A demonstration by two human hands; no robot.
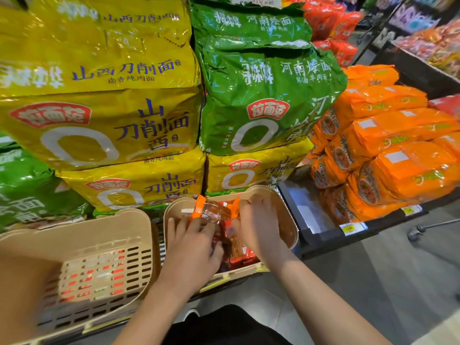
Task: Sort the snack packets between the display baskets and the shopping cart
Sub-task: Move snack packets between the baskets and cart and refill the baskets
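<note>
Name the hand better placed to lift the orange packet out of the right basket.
Left. The left hand already pinches the orange packet near the basket middle; the right hand is busy with other packets beside it.

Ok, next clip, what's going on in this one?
A person stands at a shop display, both hands in the right-hand beige basket. The left hand and right hand hold an orange snack packet between them above more red and orange packets in that basket. The left beige basket beside it is untouched. Big noodle multipacks are stacked behind. No shopping cart is clearly visible.
</note>
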